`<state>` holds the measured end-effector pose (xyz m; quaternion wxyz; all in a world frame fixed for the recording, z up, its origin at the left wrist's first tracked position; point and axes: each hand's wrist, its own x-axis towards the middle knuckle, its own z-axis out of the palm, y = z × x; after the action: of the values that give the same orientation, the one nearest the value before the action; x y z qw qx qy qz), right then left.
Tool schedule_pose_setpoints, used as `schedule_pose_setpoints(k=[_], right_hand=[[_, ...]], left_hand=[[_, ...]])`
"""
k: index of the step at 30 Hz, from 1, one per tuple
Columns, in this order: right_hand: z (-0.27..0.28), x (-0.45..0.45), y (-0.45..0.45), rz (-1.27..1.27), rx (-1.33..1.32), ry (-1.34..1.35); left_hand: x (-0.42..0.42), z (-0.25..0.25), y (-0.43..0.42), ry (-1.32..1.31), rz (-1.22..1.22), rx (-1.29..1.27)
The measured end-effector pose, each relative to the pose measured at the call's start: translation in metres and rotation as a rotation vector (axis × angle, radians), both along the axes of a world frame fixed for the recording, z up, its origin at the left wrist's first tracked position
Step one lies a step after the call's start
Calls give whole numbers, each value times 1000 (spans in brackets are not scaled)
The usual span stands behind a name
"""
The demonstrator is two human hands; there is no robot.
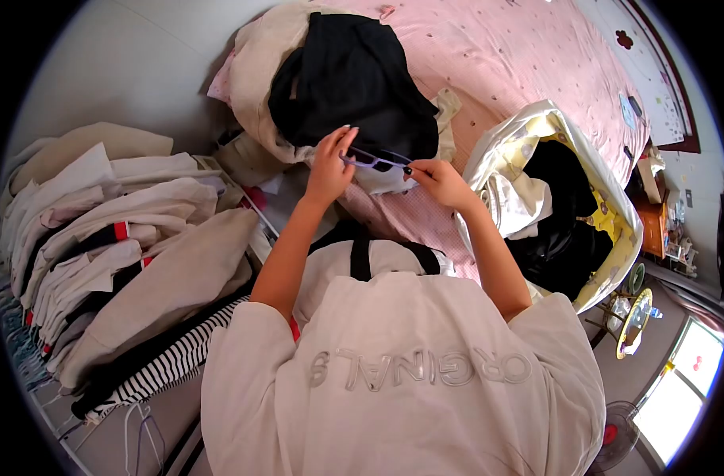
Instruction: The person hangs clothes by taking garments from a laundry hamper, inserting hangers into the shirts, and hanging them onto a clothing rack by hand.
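A thin lavender clothes hanger [371, 162] is held level between my two hands, above the near edge of a black garment [354, 75]. My left hand [329, 168] grips its left end, with the fingers pointing up. At the other end, my right hand [443, 182] pinches it between thumb and fingers. The black garment lies on a beige garment [255, 83] at the edge of the pink bed [489, 63]. To the right of my right hand stands a white, yellow-lined laundry basket [625, 208] with white and black clothes [564, 254] inside.
On the left, a rack carries many hanging clothes [132, 230], mostly white and beige, plus a striped one [179, 361]. Bare hangers [140, 432] show below them. A small round table [636, 324] and a fan [616, 436] stand at right near a bright window [683, 389].
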<state>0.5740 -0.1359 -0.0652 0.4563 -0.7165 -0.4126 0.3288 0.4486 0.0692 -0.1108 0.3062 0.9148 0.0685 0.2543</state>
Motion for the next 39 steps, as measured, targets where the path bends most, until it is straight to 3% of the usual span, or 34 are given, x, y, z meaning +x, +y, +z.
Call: schedule_pose_setpoints(k=[4, 11, 17, 22, 26, 32, 33, 36, 39], right_hand=[[1, 14, 2, 66, -89, 29], [-13, 17, 5, 75, -83, 30], [-25, 15, 12, 58, -118, 73], [-24, 13, 30, 78, -145, 70], [-26, 13, 51, 52, -87, 76], [-28, 13, 80, 40, -25, -4], [-29, 12, 82, 19, -24, -26], [-35, 23, 88, -304, 362, -562], [-58, 34, 73, -814, 265, -196]], left_hand=[[-12, -31, 30, 44, 194, 155], [-19, -79, 84, 205, 116, 244], [-1, -73, 85, 294, -74, 65], [20, -40, 54, 136, -226, 77], [29, -6, 43, 97, -273, 100], [22, -2, 65, 248, -203, 57], [21, -2, 70, 231, -187, 43], [18, -27, 90, 161, -88, 18], [15, -54, 112, 172, 6, -74]])
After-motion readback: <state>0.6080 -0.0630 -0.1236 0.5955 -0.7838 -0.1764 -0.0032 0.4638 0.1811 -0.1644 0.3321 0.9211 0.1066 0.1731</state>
